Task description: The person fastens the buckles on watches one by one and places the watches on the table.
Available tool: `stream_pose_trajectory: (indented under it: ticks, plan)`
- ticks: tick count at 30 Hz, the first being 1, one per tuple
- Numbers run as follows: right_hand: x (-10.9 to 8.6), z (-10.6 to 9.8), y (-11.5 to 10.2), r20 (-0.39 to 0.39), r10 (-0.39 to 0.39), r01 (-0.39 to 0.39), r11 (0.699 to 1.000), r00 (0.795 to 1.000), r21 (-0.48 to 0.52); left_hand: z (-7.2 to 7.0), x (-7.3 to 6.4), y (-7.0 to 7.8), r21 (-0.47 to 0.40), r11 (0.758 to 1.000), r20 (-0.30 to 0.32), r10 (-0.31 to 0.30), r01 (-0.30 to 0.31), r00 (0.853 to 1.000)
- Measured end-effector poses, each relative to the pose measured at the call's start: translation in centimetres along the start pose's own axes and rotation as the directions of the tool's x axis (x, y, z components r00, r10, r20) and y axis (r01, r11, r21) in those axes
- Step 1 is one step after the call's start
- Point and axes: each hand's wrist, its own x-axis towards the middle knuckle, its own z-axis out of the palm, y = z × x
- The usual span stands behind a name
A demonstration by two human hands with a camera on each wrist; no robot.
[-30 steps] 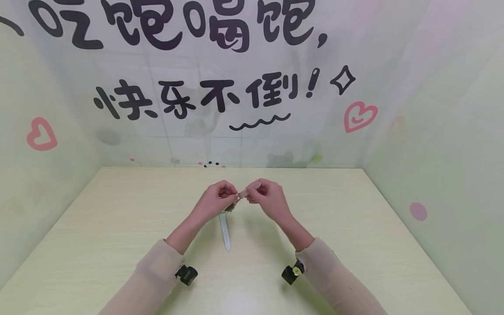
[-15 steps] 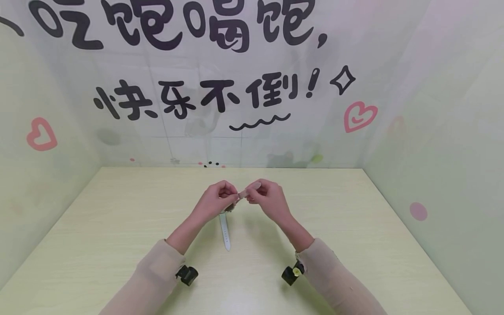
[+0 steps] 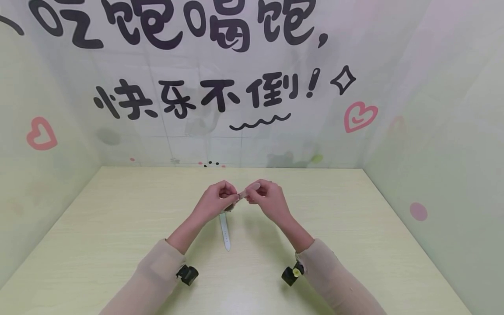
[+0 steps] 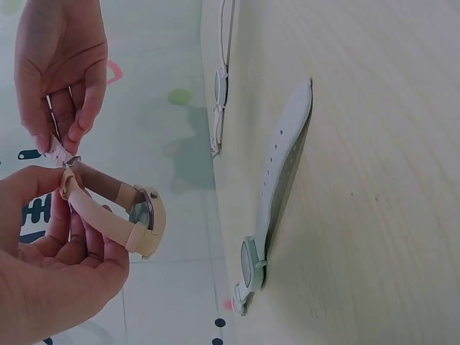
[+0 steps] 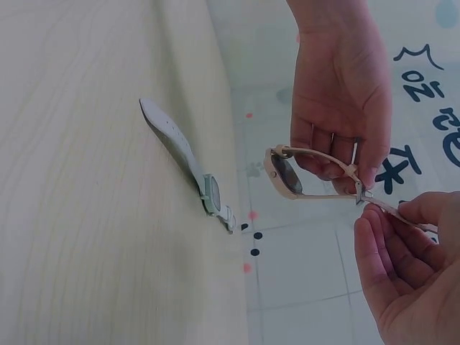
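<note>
A wristwatch with a peach strap is held up off the table between both hands, its strap bent into a loop. My left hand pinches the strap close to the metal buckle. The strap's free end passes through the buckle, and my right hand pinches it between thumb and fingers. In the left wrist view the round dial hangs at the loop's far end. Below my left hand, a watch with a pale mint strap lies on the table; its case is hidden in the head view.
Another white-strapped watch lies farther along the table in the left wrist view. The pale wooden table meets a printed backdrop at its back edge, with side panels left and right. Black cameras sit at both wrists.
Almost nothing differs; both hands stay in place on the peach strap. Its free end tilts very slightly in my right hand's pinch.
</note>
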Motion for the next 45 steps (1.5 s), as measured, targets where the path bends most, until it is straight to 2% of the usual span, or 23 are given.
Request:
stream_pose_trajectory:
  ticks: [6,21,34,45]
  plan:
    - [-0.07,0.01,0.0,-0.006,-0.032,0.032,0.999,0.999,-0.02,-0.05,-0.07,0.16,0.017,1.0,-0.009,-0.005,0.005,1.0]
    - [-0.25,0.16,0.06,-0.005,-0.09,0.089,0.986,0.996,-0.14,0.13,-0.14,0.13,0.048,0.998,-0.04,-0.03,0.032,0.999]
    - [-0.36,0.44,-0.1,0.0,-0.097,0.096,0.98,0.995,-0.177,0.31,-0.33,0.43,0.108,0.994,-0.092,-0.02,0.03,0.996]
    - [-0.35,0.82,0.08,-0.018,-0.093,0.088,0.979,0.995,-0.182,0.53,-0.29,0.55,0.083,0.996,-0.105,-0.01,0.019,0.994]
